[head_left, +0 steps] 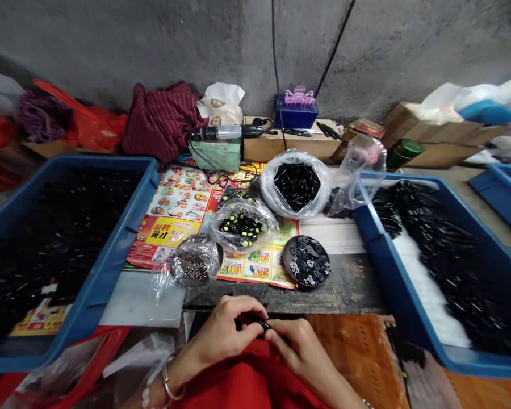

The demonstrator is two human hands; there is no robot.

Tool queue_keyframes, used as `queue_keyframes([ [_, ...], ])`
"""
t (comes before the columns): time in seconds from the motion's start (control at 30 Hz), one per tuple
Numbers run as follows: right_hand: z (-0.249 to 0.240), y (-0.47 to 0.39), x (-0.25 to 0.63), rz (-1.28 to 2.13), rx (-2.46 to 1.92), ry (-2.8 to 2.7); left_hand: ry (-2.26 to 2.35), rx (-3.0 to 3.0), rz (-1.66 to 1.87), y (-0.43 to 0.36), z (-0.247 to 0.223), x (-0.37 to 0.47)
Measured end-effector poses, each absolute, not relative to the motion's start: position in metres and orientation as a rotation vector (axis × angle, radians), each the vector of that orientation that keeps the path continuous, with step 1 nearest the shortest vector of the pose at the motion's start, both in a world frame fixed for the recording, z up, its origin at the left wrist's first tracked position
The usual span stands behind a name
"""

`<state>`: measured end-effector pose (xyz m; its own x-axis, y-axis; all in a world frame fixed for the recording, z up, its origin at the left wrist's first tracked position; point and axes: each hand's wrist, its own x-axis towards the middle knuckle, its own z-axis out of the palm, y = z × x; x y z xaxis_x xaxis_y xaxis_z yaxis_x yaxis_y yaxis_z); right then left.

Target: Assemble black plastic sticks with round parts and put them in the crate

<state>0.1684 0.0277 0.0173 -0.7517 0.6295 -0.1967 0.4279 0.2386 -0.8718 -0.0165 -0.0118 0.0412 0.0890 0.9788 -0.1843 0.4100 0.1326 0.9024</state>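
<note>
My left hand [232,325] and my right hand [293,341] meet in front of my red clothing, at the bench's near edge. Both are closed around a small glossy black part [262,324], mostly covered by the fingers; its exact kind is hidden. Just beyond them sits a round dish [307,262] of small flat black pieces. A plastic bag of small metal pins or screws [196,267] stands to its left. Behind are a bag of black parts with yellow-green ends [241,227] and a larger bag of shiny black pieces [297,184].
Blue bins of black parts flank me, one left [97,272] and one right [392,272]. Printed flyers [170,227] cover part of the bench. An electric screwdriver [225,133] rests on a green box [221,154]; two cables [276,68] hang by the wall.
</note>
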Motion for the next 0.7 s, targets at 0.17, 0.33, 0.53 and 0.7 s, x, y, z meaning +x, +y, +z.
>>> queue_keyframes([
  [0.17,0.017,0.027,0.167,1.489,-1.050,-2.312,1.510,1.388,0.824,-0.014,0.038,-0.012],
  [0.33,0.016,0.031,0.167,1.767,-1.044,-2.126,1.482,1.373,0.824,-0.014,0.040,-0.014],
  [0.53,0.009,0.040,0.169,2.630,-0.900,-1.316,1.323,1.505,0.802,-0.011,0.046,-0.028],
  [0.7,0.003,0.038,0.170,2.759,-0.889,-1.013,1.199,1.567,0.794,-0.007,0.047,-0.034],
])
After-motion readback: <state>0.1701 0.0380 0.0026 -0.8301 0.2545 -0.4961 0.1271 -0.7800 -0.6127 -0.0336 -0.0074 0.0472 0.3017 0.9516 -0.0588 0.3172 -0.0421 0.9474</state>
